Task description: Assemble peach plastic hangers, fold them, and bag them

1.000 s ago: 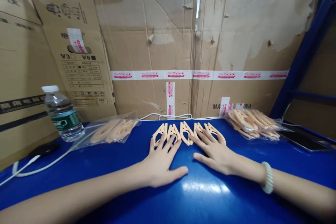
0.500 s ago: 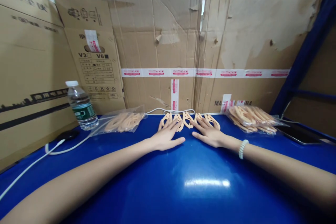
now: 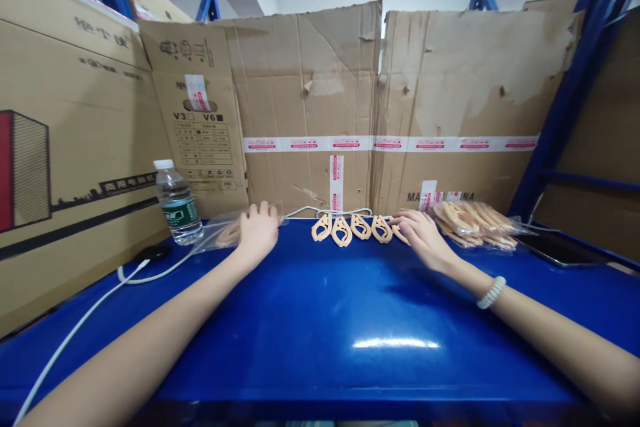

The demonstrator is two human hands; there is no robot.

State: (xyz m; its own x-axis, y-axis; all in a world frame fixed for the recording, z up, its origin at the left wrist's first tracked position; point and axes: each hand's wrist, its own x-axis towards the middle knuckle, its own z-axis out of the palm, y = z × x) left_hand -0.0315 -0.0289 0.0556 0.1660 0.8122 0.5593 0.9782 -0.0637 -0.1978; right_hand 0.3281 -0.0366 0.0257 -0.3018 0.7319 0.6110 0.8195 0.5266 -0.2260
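Note:
Five folded peach-coloured plastic travel hangers lie in a row at the back of the blue table, among them a hanger (image 3: 342,232) near the row's left end. My left hand (image 3: 259,235) has its fingers bent down over the clear plastic bag of hangers (image 3: 227,235) at the left; its thumb and fingertips are hidden. My right hand (image 3: 423,238) is open, palm down, its fingers stretched over the rightmost hanger (image 3: 401,234) and partly covering it. Just right of that hand lies another clear bag of hangers (image 3: 473,223).
A water bottle (image 3: 179,203) stands at the left, near a white cable (image 3: 75,337) and a small black device (image 3: 153,253). A phone (image 3: 560,250) lies far right. Cardboard sheets (image 3: 310,100) wall off the back; a large box (image 3: 90,127) stands left.
My left hand has moved left from the hangers to the left bag. My right hand has shifted right to the end of the row, uncovering most hangers. The view has tilted slightly up.

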